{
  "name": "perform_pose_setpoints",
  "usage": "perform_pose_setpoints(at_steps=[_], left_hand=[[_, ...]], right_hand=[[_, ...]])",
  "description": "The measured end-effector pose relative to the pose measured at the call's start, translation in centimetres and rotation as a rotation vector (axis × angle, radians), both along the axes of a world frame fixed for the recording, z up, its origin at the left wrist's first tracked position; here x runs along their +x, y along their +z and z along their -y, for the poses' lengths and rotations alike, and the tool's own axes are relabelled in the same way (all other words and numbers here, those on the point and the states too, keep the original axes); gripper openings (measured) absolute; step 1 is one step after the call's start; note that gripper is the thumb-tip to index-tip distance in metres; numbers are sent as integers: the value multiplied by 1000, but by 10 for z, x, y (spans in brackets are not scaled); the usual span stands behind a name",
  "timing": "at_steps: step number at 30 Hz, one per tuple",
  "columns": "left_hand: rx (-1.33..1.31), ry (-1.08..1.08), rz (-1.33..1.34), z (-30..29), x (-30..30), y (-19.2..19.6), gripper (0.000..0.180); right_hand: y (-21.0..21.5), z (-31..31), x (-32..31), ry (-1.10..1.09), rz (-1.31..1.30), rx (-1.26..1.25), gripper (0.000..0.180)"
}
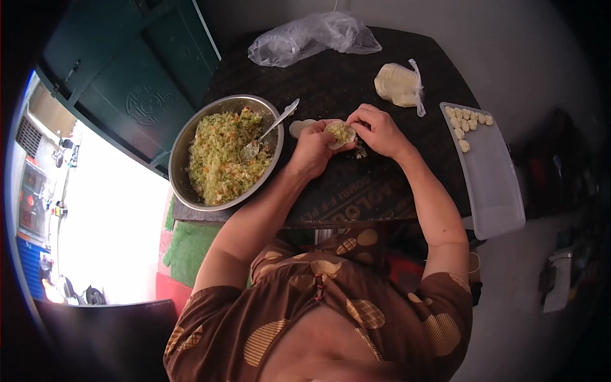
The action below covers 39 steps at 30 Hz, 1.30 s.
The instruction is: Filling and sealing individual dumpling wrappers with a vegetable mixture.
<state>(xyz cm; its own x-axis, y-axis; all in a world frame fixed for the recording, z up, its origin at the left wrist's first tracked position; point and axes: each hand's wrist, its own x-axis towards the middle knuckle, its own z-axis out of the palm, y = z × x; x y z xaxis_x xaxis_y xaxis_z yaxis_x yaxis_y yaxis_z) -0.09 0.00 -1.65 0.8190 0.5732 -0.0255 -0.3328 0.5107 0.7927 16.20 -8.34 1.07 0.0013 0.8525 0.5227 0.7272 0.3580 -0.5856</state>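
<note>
Both hands meet over the dark table (356,184) around a round dough wrapper (340,135) topped with green vegetable filling. My left hand (312,148) cups the wrapper from below. My right hand (377,129) pinches its right edge. A bare wrapper (298,128) lies flat just left of the hands. At the left stands a steel bowl (184,143) of shredded green and orange filling, with a metal spoon (270,129) resting in it.
A white tray (493,181) on the right carries several small folded dumplings (466,121) at its far end. A bag of stacked wrappers (400,84) and a crumpled clear plastic bag (312,37) lie at the back. A green cabinet (127,76) stands on the left.
</note>
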Motion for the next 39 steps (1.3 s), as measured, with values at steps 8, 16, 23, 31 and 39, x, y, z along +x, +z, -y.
perform_pose_setpoints(at_steps=[8, 16, 23, 31, 39], left_hand=[[-3, 13, -2, 3, -2, 2, 29], [3, 11, -24, 4, -2, 4, 29], [12, 35, -39, 5, -2, 5, 30], [-45, 22, 15, 3, -1, 1, 25], [-129, 20, -1, 4, -2, 8, 27]], right_hand=[[1, 0, -1, 25, 28, -6, 7], [-1, 0, -1, 76, 33, 22, 7], [4, 4, -1, 82, -57, -137, 8], [2, 3, 0, 74, -86, -173, 6], [2, 3, 2, 63, -33, -108, 5]])
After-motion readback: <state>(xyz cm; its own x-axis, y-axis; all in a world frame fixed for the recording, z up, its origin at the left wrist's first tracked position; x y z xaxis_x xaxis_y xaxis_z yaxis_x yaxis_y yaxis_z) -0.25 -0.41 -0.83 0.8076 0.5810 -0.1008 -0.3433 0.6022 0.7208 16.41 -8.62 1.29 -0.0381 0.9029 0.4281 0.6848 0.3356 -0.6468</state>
